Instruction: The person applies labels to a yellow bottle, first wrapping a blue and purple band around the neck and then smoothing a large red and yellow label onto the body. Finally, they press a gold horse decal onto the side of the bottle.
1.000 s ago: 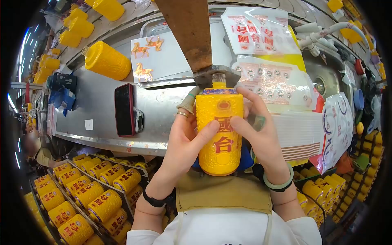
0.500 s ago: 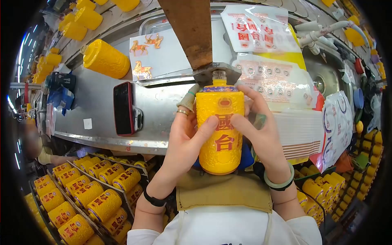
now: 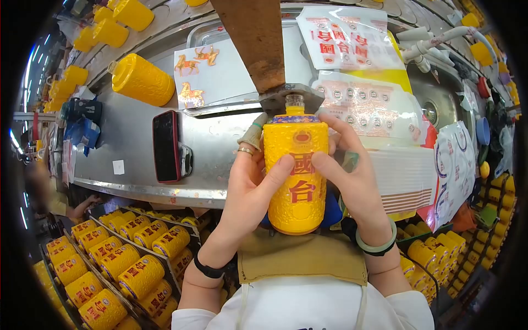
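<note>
Glossy bumpy yellow btl (image 3: 297,212), shiny metal wktop (image 3: 206,146), matt cloth apron (image 3: 302,261)

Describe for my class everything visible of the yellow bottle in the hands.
The yellow bottle is a cylinder with a glossy, embossed surface, two large red characters below a small red emblem, a blue-patterned band at the shoulder and a short clear neck. Its neck points away from the wearer, near a dark plate; contact is unclear. The left hand and right hand hold it, thumbs on the front.
</note>
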Demonstrator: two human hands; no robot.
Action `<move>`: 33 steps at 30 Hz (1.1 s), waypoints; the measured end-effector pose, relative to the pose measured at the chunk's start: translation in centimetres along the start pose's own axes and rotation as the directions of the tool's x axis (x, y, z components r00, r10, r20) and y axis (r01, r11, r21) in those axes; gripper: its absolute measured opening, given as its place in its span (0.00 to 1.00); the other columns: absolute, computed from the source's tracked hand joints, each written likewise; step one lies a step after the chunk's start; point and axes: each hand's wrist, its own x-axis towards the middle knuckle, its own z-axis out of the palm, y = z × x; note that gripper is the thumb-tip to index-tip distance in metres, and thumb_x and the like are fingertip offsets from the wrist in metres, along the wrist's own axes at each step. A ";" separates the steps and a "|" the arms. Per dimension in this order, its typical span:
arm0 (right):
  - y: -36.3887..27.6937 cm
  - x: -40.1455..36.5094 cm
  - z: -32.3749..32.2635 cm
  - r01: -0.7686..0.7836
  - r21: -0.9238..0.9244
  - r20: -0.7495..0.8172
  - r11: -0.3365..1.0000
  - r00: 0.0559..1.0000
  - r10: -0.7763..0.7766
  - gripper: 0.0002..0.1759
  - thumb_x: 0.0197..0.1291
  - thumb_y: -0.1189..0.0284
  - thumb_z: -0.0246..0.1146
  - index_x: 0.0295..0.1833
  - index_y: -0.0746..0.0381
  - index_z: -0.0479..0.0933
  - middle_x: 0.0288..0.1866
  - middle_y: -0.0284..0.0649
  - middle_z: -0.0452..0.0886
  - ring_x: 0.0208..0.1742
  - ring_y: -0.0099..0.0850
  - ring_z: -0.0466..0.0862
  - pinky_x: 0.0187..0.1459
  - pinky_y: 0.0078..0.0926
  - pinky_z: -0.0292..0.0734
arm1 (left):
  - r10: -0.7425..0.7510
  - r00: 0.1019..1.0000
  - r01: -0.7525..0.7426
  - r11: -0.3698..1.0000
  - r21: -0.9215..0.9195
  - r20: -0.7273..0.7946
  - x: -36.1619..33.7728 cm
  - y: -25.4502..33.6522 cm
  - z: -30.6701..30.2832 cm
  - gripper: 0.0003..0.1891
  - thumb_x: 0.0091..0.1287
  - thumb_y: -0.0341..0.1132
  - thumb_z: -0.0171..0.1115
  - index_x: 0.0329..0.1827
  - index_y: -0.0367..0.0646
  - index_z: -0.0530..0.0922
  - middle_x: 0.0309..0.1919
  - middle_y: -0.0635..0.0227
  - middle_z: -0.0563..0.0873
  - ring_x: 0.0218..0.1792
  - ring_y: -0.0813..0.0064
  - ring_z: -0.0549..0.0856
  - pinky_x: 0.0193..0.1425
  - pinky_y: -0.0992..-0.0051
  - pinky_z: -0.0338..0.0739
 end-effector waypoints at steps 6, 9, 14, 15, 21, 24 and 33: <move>-0.2 0.1 0.1 -0.004 0.001 -0.013 1.000 1.000 0.004 0.33 0.68 0.72 0.73 0.75 0.65 0.70 0.42 0.26 0.72 0.43 0.16 0.70 0.48 0.15 0.69 | 0.009 1.000 -0.009 0.999 0.032 0.010 0.0 0.1 0.1 0.34 0.79 0.28 0.59 0.85 0.34 0.56 0.77 0.55 0.71 0.76 0.65 0.72 0.80 0.63 0.65; -0.3 0.1 0.0 -0.016 0.041 -0.022 0.999 1.000 0.017 0.32 0.68 0.71 0.72 0.74 0.65 0.71 0.42 0.26 0.72 0.44 0.17 0.70 0.50 0.16 0.69 | 0.008 1.000 -0.008 1.000 -0.004 0.012 -0.1 0.1 -0.1 0.34 0.79 0.28 0.59 0.85 0.34 0.55 0.78 0.56 0.70 0.77 0.65 0.71 0.81 0.63 0.65; -0.2 0.1 -0.3 -0.082 0.053 -0.023 0.995 0.996 0.084 0.31 0.69 0.70 0.72 0.74 0.65 0.71 0.43 0.27 0.72 0.45 0.18 0.70 0.52 0.16 0.68 | 0.000 1.000 0.000 0.999 -0.048 0.008 -0.1 0.0 -0.3 0.35 0.79 0.28 0.59 0.85 0.35 0.54 0.79 0.56 0.69 0.78 0.65 0.70 0.82 0.62 0.64; 0.0 0.1 -0.1 -0.050 0.040 -0.032 0.998 0.998 0.051 0.31 0.69 0.71 0.72 0.74 0.65 0.71 0.43 0.27 0.72 0.44 0.17 0.70 0.51 0.15 0.68 | -0.003 1.000 0.003 1.000 -0.019 0.010 -0.1 0.1 -0.1 0.35 0.79 0.28 0.59 0.85 0.35 0.54 0.79 0.56 0.69 0.78 0.65 0.70 0.82 0.63 0.64; 0.1 0.1 0.2 0.005 -0.010 -0.013 1.000 1.000 -0.005 0.33 0.68 0.70 0.73 0.75 0.65 0.70 0.42 0.26 0.72 0.41 0.17 0.69 0.46 0.15 0.68 | -0.010 1.000 0.010 1.000 0.010 0.005 -0.2 0.3 0.3 0.35 0.79 0.28 0.59 0.85 0.35 0.54 0.79 0.56 0.69 0.78 0.65 0.69 0.82 0.63 0.63; 0.1 0.1 0.2 0.006 -0.011 -0.016 1.000 1.000 -0.006 0.34 0.67 0.70 0.74 0.75 0.65 0.70 0.42 0.26 0.72 0.41 0.17 0.69 0.45 0.15 0.68 | -0.001 1.000 0.001 1.000 0.022 -0.001 -0.3 0.4 0.3 0.35 0.79 0.27 0.58 0.85 0.35 0.54 0.78 0.56 0.69 0.78 0.65 0.70 0.82 0.63 0.63; -0.5 0.3 0.0 0.015 -0.065 -0.017 0.998 1.000 -0.016 0.31 0.67 0.72 0.73 0.73 0.65 0.72 0.41 0.25 0.72 0.41 0.16 0.69 0.45 0.15 0.67 | 0.032 0.999 -0.033 0.999 -0.022 -0.018 -0.1 0.2 0.4 0.36 0.78 0.26 0.61 0.84 0.32 0.52 0.73 0.55 0.73 0.73 0.68 0.75 0.76 0.66 0.71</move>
